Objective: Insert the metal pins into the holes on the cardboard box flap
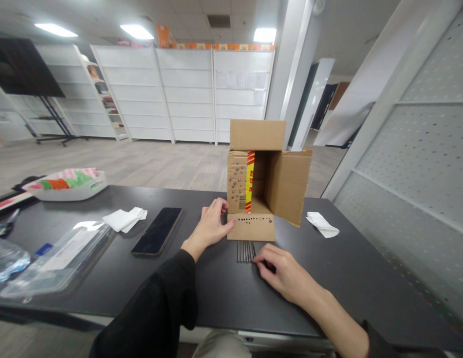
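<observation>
A cardboard box point(287, 181) stands on the dark table with its flaps spread. Small dark holes and grey round spots mark its left flap point(236, 184) and its lower front flap point(249, 231). My left hand point(212, 224) is at the box's left front corner, fingers curled against the side and thumb on the lower flap. Just in front of that flap, several thin metal nails point(245, 251) lie side by side in a row. With thumb and forefinger closed, my right hand point(283, 271) pinches at the rightmost nail, its fingertips partly hiding it.
Left of my arm lie a black phone point(157, 231), white tissues point(125, 219) and a clear plastic case point(63, 261). A plastic bottle point(9, 259) and a white basket point(69, 188) are farther left. Right of the box are more tissues point(322, 224) and a perforated panel point(417, 159).
</observation>
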### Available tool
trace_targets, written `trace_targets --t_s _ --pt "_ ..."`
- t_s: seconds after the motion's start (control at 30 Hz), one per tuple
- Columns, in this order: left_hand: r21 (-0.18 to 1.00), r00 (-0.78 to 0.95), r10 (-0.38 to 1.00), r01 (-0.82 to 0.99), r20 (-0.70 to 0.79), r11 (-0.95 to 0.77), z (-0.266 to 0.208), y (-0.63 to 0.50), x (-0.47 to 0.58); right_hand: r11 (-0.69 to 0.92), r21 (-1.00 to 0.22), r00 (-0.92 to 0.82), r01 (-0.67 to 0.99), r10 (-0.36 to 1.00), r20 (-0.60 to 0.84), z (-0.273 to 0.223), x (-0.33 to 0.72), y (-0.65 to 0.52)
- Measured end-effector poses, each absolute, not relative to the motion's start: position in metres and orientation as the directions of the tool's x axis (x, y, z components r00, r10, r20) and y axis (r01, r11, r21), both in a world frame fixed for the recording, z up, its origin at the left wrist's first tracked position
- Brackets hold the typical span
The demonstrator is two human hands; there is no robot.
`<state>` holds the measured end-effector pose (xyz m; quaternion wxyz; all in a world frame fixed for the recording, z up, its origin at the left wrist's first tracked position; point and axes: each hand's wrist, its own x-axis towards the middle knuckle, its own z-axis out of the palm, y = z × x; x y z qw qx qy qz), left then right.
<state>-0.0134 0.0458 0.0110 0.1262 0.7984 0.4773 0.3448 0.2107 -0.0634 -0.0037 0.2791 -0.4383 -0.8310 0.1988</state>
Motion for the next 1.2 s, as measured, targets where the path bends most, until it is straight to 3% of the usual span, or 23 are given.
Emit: trace_targets --t_s 0.93,1.2 --pt "0.543 0.304 0.856 0.672 0.417 -0.503 0.012 0.045 -0.012 0.540 -0.578 -0.458 0.611 0.837 0.298 -0.007 0.210 -0.060" --pt "0.539 0.311 0.857 0.675 0.411 -0.504 0.012 0.044 -0.013 0.508 -0.579 -0.389 0.637 0.861 0.327 0.002 0.214 -0.058"
